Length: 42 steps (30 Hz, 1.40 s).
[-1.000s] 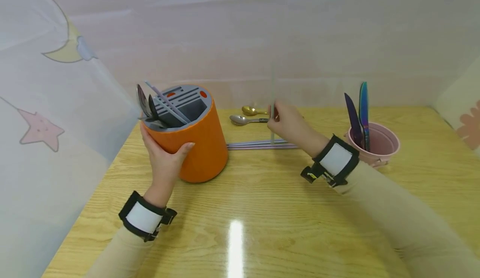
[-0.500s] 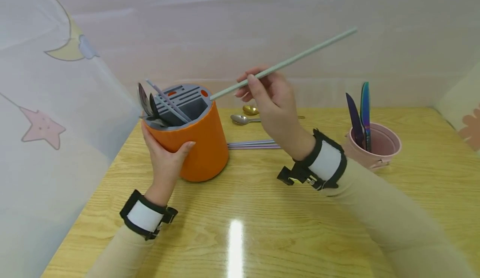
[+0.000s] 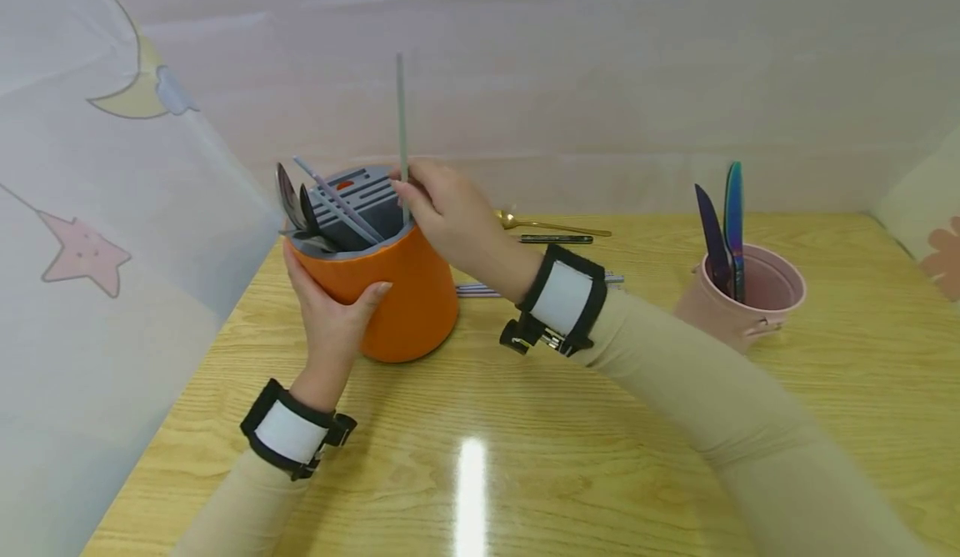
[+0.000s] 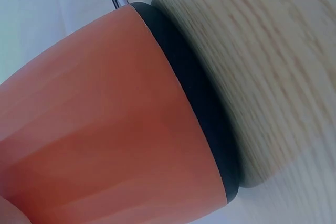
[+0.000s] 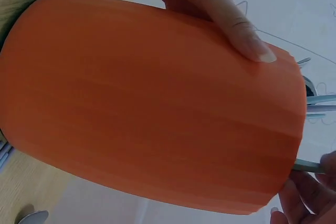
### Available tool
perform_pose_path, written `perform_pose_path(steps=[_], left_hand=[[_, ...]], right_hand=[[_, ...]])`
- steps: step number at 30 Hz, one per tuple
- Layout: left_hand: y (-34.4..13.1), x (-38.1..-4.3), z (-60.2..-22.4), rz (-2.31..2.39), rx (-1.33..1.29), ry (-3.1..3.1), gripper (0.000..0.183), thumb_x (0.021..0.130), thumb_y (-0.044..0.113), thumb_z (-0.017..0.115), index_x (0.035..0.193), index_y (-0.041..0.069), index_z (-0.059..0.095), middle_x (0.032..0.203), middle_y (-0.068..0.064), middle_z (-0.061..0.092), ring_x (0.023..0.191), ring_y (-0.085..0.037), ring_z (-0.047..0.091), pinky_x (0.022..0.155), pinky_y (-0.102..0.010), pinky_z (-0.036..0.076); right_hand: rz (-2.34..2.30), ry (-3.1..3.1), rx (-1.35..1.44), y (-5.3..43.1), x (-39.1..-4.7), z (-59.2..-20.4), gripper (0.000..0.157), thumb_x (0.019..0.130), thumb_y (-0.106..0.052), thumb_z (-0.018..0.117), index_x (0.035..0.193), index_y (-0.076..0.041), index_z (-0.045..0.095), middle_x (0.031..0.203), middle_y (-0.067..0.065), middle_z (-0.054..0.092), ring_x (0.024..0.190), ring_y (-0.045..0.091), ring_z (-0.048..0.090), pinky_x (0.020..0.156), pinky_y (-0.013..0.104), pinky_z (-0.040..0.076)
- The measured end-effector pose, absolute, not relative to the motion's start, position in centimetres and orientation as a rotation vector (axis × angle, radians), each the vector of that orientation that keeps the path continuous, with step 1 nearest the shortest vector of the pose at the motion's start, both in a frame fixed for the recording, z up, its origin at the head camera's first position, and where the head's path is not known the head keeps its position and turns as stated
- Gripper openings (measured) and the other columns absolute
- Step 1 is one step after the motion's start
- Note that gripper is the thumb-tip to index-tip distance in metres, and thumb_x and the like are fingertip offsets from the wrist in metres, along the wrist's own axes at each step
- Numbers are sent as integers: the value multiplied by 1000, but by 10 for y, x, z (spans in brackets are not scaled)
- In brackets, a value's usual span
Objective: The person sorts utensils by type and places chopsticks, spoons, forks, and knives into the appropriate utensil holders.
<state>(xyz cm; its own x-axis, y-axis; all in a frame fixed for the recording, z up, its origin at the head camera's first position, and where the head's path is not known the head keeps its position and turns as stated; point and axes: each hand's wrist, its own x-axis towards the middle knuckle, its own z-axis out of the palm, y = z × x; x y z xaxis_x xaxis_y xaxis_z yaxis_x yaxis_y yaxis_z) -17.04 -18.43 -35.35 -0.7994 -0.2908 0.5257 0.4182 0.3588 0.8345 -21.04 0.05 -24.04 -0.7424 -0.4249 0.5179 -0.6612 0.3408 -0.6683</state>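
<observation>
An orange utensil holder (image 3: 408, 315) with a grey slotted top stands on the table at left. My left hand (image 3: 326, 323) grips its near left side, thumb across the front. Inside lean several spoons (image 3: 287, 194) and pale chopsticks (image 3: 337, 198). My right hand (image 3: 450, 215) pinches a light green chopstick (image 3: 402, 115) upright at the holder's right side. Its lower end is inside the roomy front compartment, hidden by the wall. In the right wrist view the green chopstick (image 5: 307, 166) passes over the rim between my fingertips.
Behind my right forearm lie a gold spoon (image 3: 555, 226), a black spoon handle (image 3: 557, 239) and several chopsticks (image 3: 477, 290). A pink bucket (image 3: 720, 323) at right holds two iridescent knives (image 3: 735, 232). A cloth backdrop (image 3: 637, 82) rises behind the table.
My right hand has lifted the green chopstick from near the lying chopsticks, carried it left and turned it upright, its end now in the holder. The left hand has kept its grip.
</observation>
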Motion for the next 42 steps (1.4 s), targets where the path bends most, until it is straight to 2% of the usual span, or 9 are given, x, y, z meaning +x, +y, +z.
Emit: perform_pose_path(steps=[2,5,11,18,24,30,34,37,42], left_hand=[[-183,-170,-353,-1484,-103,-2012,149,59,83,71,159,1,-3,166,-12,9,149,-24,22,123,-36,18],[-183,-170,-353,-1477,-100,-2017,149,60,84,70,159,1,-3,166,-12,8,149,-24,22,123,-36,18],[-183,-170,-353,-1459,-130,-2003,146,61,82,71,159,1,-1,165,-12,13,147,-23,25,122,-34,20],[-184,-168,-354,-1465,-138,-1990,146,61,82,72,159,1,-1,165,-11,14,146,-22,27,121,-33,21],[-183,-169,-354,-1510,-179,-1964,144,62,79,75,159,4,0,163,-9,20,143,-23,32,119,-33,26],[-182,-170,-354,-1494,-164,-1982,144,62,81,73,160,4,-1,164,-9,17,144,-23,30,120,-34,25],[-181,-170,-355,-1522,-174,-1968,145,61,80,74,160,5,-1,163,-8,18,143,-23,30,120,-35,25],[-181,-171,-355,-1554,-182,-1953,145,60,79,76,160,7,1,161,-6,22,141,-22,33,119,-36,27],[-182,-172,-354,-1581,-196,-1940,142,60,77,77,160,10,2,160,-5,24,140,-21,33,118,-36,28]], right_hand=[[1305,-2386,991,-2,-214,-242,19,103,-8,56,116,5,62,88,13,59,80,24,51,67,26,41],[1259,-2399,1005,-5,-217,-243,14,101,-7,59,110,3,63,91,13,63,82,23,53,70,25,44],[1322,-2374,975,-5,-217,-241,12,100,-8,61,103,2,68,86,10,62,76,22,49,66,24,37],[1162,-2437,959,-9,-215,-242,13,97,-11,67,96,0,73,82,10,67,79,23,55,70,27,41],[1034,-2621,891,-11,-212,-237,19,100,-17,62,112,-5,72,99,6,73,94,23,52,81,32,42],[1136,-2590,935,-6,-212,-240,14,99,-11,63,108,-2,68,101,10,70,98,24,50,82,31,44],[1315,-2494,987,9,-213,-249,35,98,-9,66,131,1,61,117,14,66,102,25,54,90,32,46],[1466,-2384,966,25,-216,-264,47,97,-7,66,140,4,52,122,16,62,103,26,58,92,36,47],[1470,-2548,865,52,-226,-295,32,100,-8,61,128,7,59,109,18,63,95,28,60,81,36,49]])
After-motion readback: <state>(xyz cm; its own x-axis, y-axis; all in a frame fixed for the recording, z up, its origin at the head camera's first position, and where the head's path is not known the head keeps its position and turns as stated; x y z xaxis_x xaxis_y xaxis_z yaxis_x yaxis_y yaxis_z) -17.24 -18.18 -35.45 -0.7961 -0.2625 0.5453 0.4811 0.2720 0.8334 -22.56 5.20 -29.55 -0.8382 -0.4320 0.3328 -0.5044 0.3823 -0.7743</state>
